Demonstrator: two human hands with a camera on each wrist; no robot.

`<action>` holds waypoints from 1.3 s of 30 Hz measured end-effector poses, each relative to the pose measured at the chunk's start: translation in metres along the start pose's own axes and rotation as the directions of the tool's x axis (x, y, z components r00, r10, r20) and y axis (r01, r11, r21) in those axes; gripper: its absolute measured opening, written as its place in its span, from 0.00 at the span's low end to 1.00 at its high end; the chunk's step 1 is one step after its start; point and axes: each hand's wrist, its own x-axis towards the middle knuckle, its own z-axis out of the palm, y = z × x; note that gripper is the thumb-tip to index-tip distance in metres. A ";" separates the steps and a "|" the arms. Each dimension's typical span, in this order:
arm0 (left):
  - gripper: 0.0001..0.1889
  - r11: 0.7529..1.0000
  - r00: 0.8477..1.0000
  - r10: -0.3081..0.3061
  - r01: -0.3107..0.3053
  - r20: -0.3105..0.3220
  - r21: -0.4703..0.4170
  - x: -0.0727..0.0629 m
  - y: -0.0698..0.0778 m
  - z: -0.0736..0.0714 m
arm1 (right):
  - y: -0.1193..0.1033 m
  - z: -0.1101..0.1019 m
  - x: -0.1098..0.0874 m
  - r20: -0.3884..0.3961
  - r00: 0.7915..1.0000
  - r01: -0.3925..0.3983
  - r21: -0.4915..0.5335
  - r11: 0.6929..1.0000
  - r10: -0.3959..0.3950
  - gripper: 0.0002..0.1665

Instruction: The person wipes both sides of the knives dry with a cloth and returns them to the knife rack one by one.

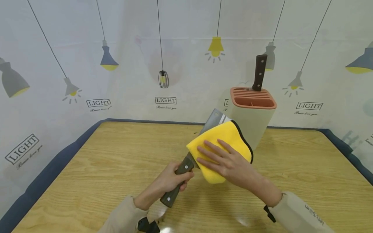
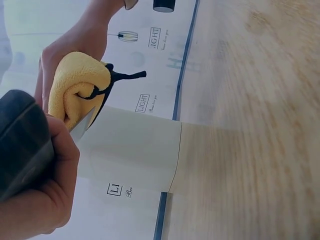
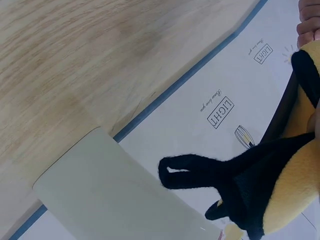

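Observation:
My left hand (image 1: 175, 178) grips the dark riveted handle of a cleaver (image 1: 186, 165), whose broad blade slants up and away to the right. Over much of the blade lies a yellow cloth (image 1: 233, 132) with black edging. My right hand (image 1: 225, 161) holds this cloth against the blade, fingers spread across its top and the thumb side tucked below. The blade's far corner, with a small hole, sticks out past the cloth. In the left wrist view the cloth (image 2: 80, 75) is folded about the blade; a black loop of the cloth (image 3: 195, 172) hangs in the right wrist view.
A pale knife block (image 1: 247, 126) with an orange slotted top stands just beyond the cloth at the back right. One dark-handled knife (image 1: 260, 72) stands upright in it. The wooden table (image 1: 116, 155) meets a lamp-printed wall covering (image 1: 128, 81) behind.

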 end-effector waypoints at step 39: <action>0.04 1.000 1.000 0.006 -0.006 -0.005 -0.017 -0.001 -0.004 0.002 | 0.043 0.005 -0.012 0.085 0.930 -0.362 0.025 0.932 0.358 0.46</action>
